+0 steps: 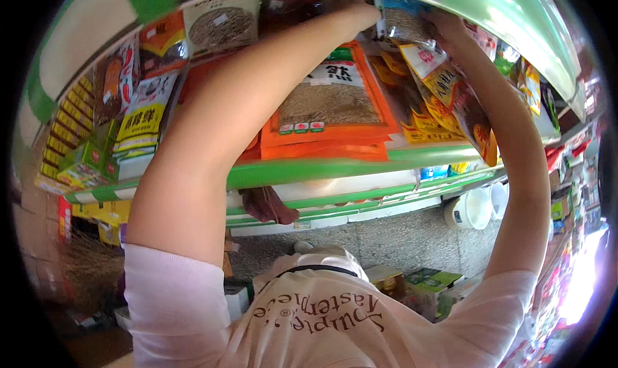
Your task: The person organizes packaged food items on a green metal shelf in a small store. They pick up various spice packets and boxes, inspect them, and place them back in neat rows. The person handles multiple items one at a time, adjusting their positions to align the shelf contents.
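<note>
At the back of a packed shop shelf, my right hand (447,26) is at the right edge of a clear packet with a blue top (404,19), its fingers closed on that edge. The packet seems to hold small brown grains or seeds. My left hand (359,13) reaches to the packet's left, beside dark red packets (297,3); its fingers are blurred and partly hidden. Below my hands lies a stack of orange packets (330,105) with a brown filling in the window. Yellow and brown spice packets (437,85) lean under my right forearm.
A green shelf edge (347,163) runs across in front of me. Yellow-and-white packets (144,114) and green boxes (87,163) stand at left. Lower down are a dark red cloth-like item (268,206), white buckets (468,209) and cartons (429,283) on the floor.
</note>
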